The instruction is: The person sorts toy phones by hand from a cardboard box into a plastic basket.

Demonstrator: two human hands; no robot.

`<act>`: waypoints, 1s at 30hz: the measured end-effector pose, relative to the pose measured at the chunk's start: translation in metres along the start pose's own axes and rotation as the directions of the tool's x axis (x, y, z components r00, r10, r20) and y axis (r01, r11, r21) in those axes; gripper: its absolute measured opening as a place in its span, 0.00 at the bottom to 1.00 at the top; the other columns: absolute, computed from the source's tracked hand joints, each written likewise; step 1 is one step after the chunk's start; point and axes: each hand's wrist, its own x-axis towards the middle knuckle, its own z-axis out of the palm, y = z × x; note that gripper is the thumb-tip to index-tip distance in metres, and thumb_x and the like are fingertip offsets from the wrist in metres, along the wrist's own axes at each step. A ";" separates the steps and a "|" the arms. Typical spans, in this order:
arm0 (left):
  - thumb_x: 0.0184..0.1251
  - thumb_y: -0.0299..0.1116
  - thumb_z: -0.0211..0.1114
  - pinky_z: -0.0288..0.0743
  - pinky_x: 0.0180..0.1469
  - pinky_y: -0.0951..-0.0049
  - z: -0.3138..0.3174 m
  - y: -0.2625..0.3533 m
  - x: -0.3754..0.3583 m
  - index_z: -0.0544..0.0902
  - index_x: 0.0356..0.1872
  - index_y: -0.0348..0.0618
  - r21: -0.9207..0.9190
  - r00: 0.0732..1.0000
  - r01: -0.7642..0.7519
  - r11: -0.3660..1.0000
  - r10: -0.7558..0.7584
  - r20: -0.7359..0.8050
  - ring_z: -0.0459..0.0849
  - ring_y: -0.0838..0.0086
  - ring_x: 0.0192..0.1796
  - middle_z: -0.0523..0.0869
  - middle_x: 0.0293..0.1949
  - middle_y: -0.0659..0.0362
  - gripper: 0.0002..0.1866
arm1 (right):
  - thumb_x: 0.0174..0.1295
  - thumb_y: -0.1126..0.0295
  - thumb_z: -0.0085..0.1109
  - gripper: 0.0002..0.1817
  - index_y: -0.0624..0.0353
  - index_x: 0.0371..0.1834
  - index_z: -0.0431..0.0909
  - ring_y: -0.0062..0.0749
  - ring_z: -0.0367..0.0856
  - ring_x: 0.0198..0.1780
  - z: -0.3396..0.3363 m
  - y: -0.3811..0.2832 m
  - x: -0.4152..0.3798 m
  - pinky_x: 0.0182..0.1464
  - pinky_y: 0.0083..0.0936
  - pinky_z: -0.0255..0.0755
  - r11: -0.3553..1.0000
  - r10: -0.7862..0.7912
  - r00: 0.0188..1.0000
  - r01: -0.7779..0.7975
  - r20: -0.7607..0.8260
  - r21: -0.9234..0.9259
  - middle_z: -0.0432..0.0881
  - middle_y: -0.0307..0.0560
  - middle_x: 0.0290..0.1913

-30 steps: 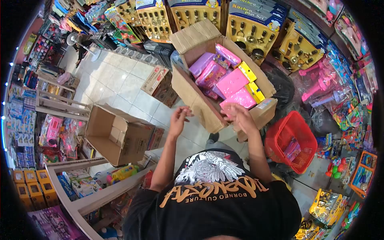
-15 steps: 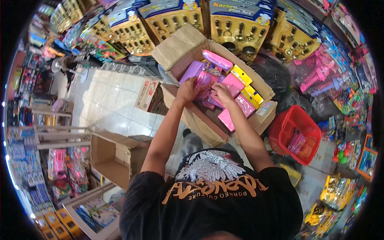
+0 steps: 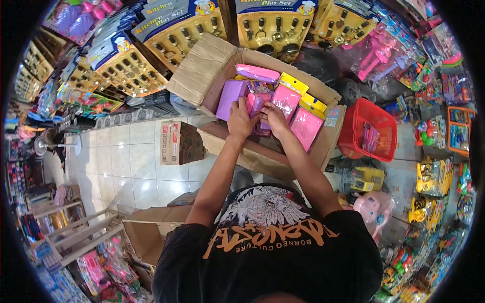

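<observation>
An open cardboard box point(image 3: 222, 132) in front of me holds several plastic-wrapped packs. My left hand point(image 3: 241, 121) reaches into its middle, fingers curled against a small pink-and-purple packet point(image 3: 257, 102). On the packet's other side is my right hand point(image 3: 274, 119), its fingers bent and pinched close to the left ones. The undersides of both grips are hidden. A purple case point(image 3: 231, 98) lies beside my left hand. To the right are pink packs point(image 3: 306, 127) and yellow-topped packs point(image 3: 312, 104). A long pink pouch point(image 3: 257, 73) lies along the far wall.
Right of the box stands a red plastic basket point(image 3: 354, 132) with pink packets inside. Carded kitchen play sets point(image 3: 275, 25) line the far side. A smaller printed carton point(image 3: 172, 144) sits on the tiled floor, and another open carton point(image 3: 144, 235) is at lower left.
The view has turned, so the box and basket appear higher and farther left. My hands have come closer together around the pink-and-purple packet.
</observation>
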 end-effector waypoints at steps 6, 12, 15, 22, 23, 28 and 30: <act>0.48 0.38 0.71 0.71 0.48 0.55 -0.004 -0.003 0.002 0.66 0.54 0.45 -0.180 0.998 -0.061 0.982 0.056 -0.033 0.75 0.48 0.47 0.78 0.43 0.45 0.32 | 0.65 0.72 0.43 0.19 0.64 0.59 0.64 0.39 0.77 0.51 0.003 -0.010 -0.023 0.50 0.30 0.72 0.983 -0.114 0.992 0.121 -0.053 0.139 0.73 0.53 0.52; 0.54 0.37 0.68 0.72 0.44 0.60 -0.028 -0.011 0.005 0.68 0.55 0.40 -0.319 0.984 -0.134 0.938 0.089 -0.152 0.78 0.54 0.41 0.81 0.39 0.46 0.29 | 0.58 0.69 0.56 0.20 0.61 0.54 0.69 0.40 0.74 0.53 -0.016 0.012 -0.005 0.53 0.37 0.68 0.908 -0.395 0.850 0.305 -0.348 -0.286 0.74 0.54 0.50; 0.57 0.36 0.67 0.74 0.40 0.67 -0.030 -0.024 0.010 0.67 0.56 0.38 -0.609 0.990 -0.073 0.790 -0.015 -0.138 0.81 0.63 0.36 0.81 0.37 0.47 0.28 | 0.51 0.62 0.64 0.32 0.59 0.59 0.64 0.48 0.61 0.64 -0.022 0.020 0.007 0.62 0.44 0.58 0.801 -0.516 0.755 0.258 -0.404 -0.540 0.65 0.60 0.59; 0.65 0.35 0.59 0.74 0.34 0.75 -0.035 -0.039 0.011 0.64 0.59 0.38 -0.747 0.999 0.004 0.665 -0.039 -0.029 0.78 0.76 0.34 0.79 0.40 0.53 0.24 | 0.42 0.53 0.70 0.54 0.47 0.69 0.43 0.57 0.43 0.70 0.013 0.013 0.010 0.66 0.49 0.48 0.723 -0.324 0.718 -0.232 -0.616 -0.651 0.46 0.64 0.68; 0.66 0.35 0.58 0.75 0.34 0.76 -0.034 -0.040 0.011 0.64 0.60 0.39 -0.774 0.998 0.054 0.630 -0.058 0.023 0.78 0.76 0.35 0.78 0.42 0.53 0.24 | 0.41 0.52 0.71 0.56 0.44 0.69 0.40 0.58 0.39 0.70 0.018 0.011 0.012 0.66 0.53 0.46 0.711 -0.288 0.712 -0.289 -0.641 -0.641 0.41 0.62 0.69; 0.68 0.37 0.55 0.74 0.34 0.77 -0.031 -0.048 0.011 0.62 0.60 0.41 -0.791 0.995 0.098 0.603 -0.056 0.081 0.76 0.79 0.37 0.77 0.41 0.57 0.23 | 0.39 0.54 0.72 0.51 0.41 0.63 0.44 0.56 0.39 0.70 0.025 0.015 0.012 0.65 0.58 0.45 0.672 -0.318 0.662 -0.347 -0.678 -0.654 0.41 0.58 0.69; 0.69 0.37 0.54 0.73 0.34 0.78 -0.031 -0.050 0.012 0.61 0.61 0.40 -0.798 0.994 0.113 0.592 -0.057 0.098 0.74 0.81 0.37 0.76 0.39 0.59 0.23 | 0.40 0.56 0.71 0.44 0.41 0.57 0.49 0.54 0.43 0.68 0.023 0.019 0.013 0.64 0.56 0.47 0.665 -0.367 0.625 -0.342 -0.689 -0.664 0.46 0.55 0.65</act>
